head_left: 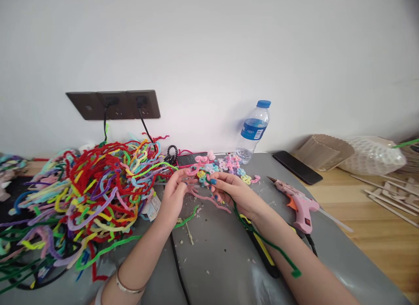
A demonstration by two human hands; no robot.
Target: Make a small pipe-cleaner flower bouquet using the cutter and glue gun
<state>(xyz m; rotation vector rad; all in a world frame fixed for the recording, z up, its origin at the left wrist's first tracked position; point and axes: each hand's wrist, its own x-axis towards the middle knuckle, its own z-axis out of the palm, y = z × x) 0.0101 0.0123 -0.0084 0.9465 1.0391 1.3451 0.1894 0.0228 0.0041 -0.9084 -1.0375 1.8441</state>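
My left hand (176, 190) pinches a pink fuzzy pipe cleaner, with the fingertips partly hidden among pink strands. Close beside it, my right hand (234, 191) has thumb and fingers closed on a dark green pipe cleaner (275, 247), whose long tail drapes over the right forearm. Just behind the fingers lie several small pastel pipe-cleaner flowers (231, 163) in pink, blue, purple and yellow. A loose pink strand (214, 203) hangs below the hands. Where the green and pink pieces meet between the fingertips is too small to make out.
A big tangle of coloured pipe cleaners (108, 187) covers the left side. On the right are a pink glue gun (303, 209), a black phone (297, 166) and wooden sticks (393, 200). A water bottle (253, 132) stands by the wall; a yellow-black tool (262, 250) lies under my right forearm.
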